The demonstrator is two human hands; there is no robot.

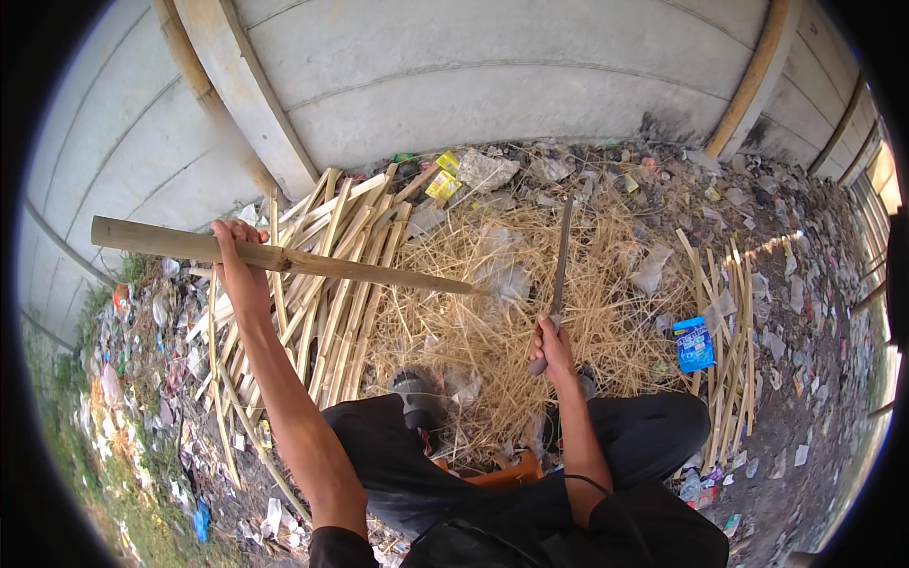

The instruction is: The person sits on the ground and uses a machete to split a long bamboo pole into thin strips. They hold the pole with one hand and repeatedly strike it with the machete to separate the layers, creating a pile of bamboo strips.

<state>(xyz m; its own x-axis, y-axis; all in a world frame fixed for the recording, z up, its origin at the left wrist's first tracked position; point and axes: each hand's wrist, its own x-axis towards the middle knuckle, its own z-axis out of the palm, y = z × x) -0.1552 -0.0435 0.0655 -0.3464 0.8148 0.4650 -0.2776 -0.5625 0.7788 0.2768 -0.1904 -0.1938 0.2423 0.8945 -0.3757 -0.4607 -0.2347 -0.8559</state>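
Observation:
My left hand (242, 276) is closed around a thick bamboo pole (365, 270) towards its wide left end. The pole slants across the front of me, its narrower end pointing right over a heap of thin bamboo shavings (464, 331). In my right hand (556, 348) is the handle of a long-bladed knife (562, 251), its narrow dark blade pointing away from me. Blade and pole are apart. Behind my left arm lies a pile of split bamboo strips (331, 312). A smaller bundle of strips (734, 369) lies to the right.
A blue packet (693, 345) rests against the right-hand bundle. Past the shavings are a rock (488, 171) and yellow wrappers (442, 185). A concrete panel wall (502, 95) closes off the far side. Litter (795, 379) covers the dark ground. An orange seat edge (502, 473) shows between my legs.

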